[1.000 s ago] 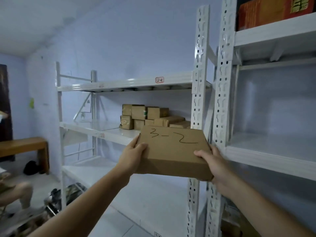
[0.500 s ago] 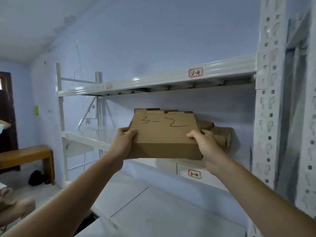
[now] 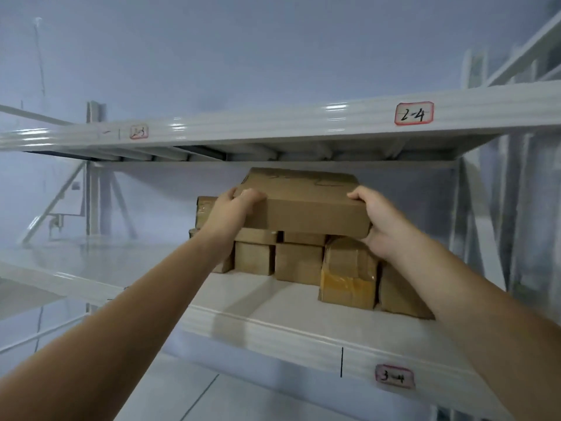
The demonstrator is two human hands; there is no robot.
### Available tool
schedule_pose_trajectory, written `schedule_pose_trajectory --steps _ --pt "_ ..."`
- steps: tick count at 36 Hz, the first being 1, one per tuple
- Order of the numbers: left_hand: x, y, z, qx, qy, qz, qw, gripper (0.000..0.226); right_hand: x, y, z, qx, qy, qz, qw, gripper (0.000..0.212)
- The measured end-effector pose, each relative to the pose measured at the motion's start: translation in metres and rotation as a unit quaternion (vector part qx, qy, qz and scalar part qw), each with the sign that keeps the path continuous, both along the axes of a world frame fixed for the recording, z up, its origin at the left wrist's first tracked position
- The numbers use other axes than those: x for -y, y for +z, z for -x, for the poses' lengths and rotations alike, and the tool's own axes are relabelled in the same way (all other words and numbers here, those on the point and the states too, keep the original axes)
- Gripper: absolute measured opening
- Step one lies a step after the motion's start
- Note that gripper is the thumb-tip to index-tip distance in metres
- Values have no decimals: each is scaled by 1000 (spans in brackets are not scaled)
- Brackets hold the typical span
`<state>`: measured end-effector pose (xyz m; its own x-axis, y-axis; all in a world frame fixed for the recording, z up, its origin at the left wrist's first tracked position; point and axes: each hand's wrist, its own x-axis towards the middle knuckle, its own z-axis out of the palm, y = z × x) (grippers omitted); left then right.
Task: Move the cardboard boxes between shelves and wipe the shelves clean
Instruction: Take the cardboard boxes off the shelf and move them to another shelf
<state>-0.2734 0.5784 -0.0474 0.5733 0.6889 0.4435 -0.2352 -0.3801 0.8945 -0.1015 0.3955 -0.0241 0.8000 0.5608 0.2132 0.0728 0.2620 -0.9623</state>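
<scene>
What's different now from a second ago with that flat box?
The flat box, carried in front of the rack a second ago, has gone forward and up onto the stacked small boxes on the shelf labelled 3-4. The left hand and right hand grip its ends as before; the stack has not moved.

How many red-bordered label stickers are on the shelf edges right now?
3. One reading 2-4 on the upper beam's right, a blurred one on that beam's left, and one on the lower shelf's front edge, lower right. Others may sit outside view.
</scene>
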Motion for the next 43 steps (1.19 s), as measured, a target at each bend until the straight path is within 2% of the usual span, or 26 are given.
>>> schedule_pose_trajectory --steps 1,5,9,11,14,15,20,24,29,31,36,41,43 --pt "-11 5 -4 -13 -13 -20 1000 92 -7 5 -3 3 -10 -6 1000 17" --pt "-56 23 -28 -30 -47 -67 996 66 -40 19 -15 6 -46 -3 999 12" --pt "-97 40 -51 -35 -56 -114 991 60 -78 32 -26 20 -74 18 997 18" --pt "-116 47 -62 -49 -37 -147 987 59 -95 36 -33 38 -111 27 993 29" --pt "-139 57 -77 -59 -3 -202 978 57 -120 37 -49 55 -172 43 983 60" --pt "-145 59 -81 -64 6 -220 973 56 -126 37 -51 63 -185 51 979 64" --pt "-180 59 -101 -141 44 -289 946 57 -146 34 -48 104 -216 123 963 79" --pt "-198 54 -110 -179 74 -360 913 58 -153 29 -53 135 -236 145 951 78" --pt "-194 53 -105 -145 135 -436 878 60 -147 28 -53 165 -256 170 937 84" --pt "-187 50 -97 -115 150 -465 865 58 -139 31 -50 191 -271 169 928 79" --pt "-153 32 -71 -57 131 -544 827 59 -106 29 -31 333 -323 195 864 56" --pt "-105 13 -65 -94 28 -547 832 63 -54 7 10 440 -306 298 790 58" --pt "-78 6 -66 -120 -10 -534 837 64 -29 -2 30 485 -290 373 736 60"
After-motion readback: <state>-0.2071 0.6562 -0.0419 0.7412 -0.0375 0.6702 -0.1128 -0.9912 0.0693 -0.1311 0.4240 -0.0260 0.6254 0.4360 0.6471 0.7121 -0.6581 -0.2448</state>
